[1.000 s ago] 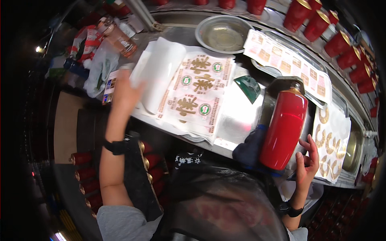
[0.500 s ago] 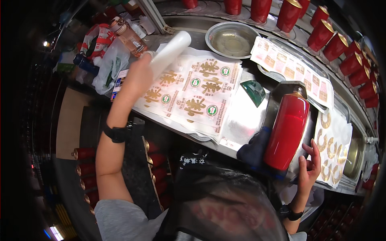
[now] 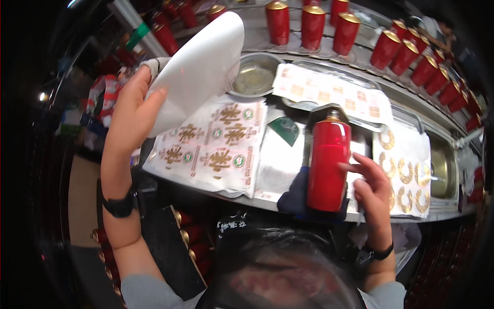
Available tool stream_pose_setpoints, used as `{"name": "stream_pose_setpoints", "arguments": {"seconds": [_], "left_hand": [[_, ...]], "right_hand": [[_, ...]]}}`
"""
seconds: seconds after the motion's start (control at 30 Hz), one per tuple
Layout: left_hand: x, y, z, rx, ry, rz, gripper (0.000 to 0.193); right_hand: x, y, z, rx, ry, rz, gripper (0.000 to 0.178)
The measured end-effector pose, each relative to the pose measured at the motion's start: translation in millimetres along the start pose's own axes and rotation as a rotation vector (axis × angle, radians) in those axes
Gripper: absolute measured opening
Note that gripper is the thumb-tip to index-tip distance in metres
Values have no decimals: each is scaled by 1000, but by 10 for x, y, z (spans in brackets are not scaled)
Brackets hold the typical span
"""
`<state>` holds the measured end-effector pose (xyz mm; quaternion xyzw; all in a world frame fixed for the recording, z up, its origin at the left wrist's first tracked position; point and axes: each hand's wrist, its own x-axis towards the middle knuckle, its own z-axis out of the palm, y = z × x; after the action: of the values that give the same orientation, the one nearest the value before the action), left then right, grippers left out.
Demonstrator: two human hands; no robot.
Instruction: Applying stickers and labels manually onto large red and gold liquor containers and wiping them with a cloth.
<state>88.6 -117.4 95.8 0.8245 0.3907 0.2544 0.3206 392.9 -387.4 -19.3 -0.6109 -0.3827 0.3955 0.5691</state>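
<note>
The right hand (image 3: 371,188), half open with loosely spread fingers, grips nothing; its index finger overlaps the red bottle (image 3: 328,167), contact unclear. The bottle's long axis runs away from the body, base near, gold neck far. Further left, the left hand (image 3: 131,110) pinches a white sheet (image 3: 200,67), curled and slanting up rightward, above printed sheets (image 3: 218,147). Beyond sits a metal basin (image 3: 253,78).
</note>
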Motion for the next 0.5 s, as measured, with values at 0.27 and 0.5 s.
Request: {"name": "stream_pose_setpoints", "arguments": {"seconds": [0.27, 0.5], "left_hand": [[-407, 815, 1070, 150, 138, 428, 35], [-549, 791, 1744, 209, -59, 858, 46]], "right_hand": [[748, -404, 290, 510, -278, -177, 99], [338, -197, 106, 377, -11, -123, 58]]}}
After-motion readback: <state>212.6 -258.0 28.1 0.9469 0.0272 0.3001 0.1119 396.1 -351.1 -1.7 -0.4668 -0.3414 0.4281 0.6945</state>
